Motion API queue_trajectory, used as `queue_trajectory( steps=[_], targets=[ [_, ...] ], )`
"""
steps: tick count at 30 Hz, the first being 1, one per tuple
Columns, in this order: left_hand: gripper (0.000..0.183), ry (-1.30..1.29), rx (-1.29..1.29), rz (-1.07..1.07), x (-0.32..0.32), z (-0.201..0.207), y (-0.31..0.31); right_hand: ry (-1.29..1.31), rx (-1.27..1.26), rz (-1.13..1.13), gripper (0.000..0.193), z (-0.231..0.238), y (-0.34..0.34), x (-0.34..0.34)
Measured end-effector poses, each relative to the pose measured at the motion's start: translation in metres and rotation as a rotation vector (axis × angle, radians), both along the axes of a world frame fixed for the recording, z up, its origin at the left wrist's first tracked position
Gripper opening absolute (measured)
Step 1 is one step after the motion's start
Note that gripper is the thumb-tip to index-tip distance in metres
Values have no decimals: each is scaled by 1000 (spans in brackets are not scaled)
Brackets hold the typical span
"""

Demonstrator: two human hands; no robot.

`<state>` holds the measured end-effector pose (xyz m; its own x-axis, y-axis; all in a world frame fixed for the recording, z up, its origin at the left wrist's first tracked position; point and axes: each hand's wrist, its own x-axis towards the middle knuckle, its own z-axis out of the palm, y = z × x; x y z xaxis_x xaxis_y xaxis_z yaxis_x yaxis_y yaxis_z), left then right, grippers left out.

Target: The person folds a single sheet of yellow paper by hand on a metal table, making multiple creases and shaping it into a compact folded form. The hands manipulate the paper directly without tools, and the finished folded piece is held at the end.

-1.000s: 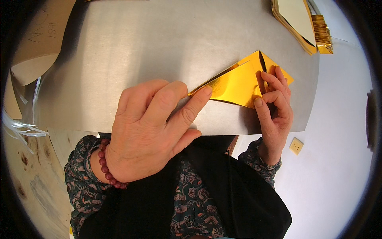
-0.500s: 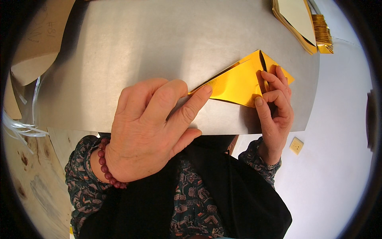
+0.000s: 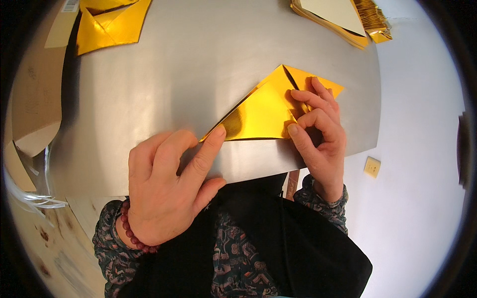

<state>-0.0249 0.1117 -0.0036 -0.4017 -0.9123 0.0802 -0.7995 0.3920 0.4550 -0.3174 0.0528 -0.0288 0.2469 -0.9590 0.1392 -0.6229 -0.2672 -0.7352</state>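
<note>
Your left hand, loosely open, presses the gold paper; your right hand, curled in, pinches its right part.

The top edge crops a folded gold piece and paper stack; the right hand partly hides the gold sheet.

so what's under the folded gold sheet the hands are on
The metal tabletop shows around the edges of the folded gold sheet. Anything directly beneath the sheet is covered, so it can't be seen.
</note>
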Motion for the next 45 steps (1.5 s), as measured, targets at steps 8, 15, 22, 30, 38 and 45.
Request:
queue_trajectory(
  steps=[8,15,22,30,38,45],
  targets=[
    [73,-19,-9,-18,1,1,-1,7,-20,-1,17,-1,-1,0],
    [72,-21,-1,-18,-3,2,-2,10,-23,1,17,0,-2,-2],
    [77,-35,-5,-36,-3,1,-3,11,-25,-13,18,0,-2,-2],
    [66,-31,-26,-26,-6,2,-3,15,-56,-2,18,-2,-3,-3],
    [65,-35,-50,-31,-6,1,-5,18,-97,15,20,-4,-4,-5],
    [65,-31,-50,-26,-8,3,-4,-5,-107,0,23,-5,-4,-8]
  ],
)
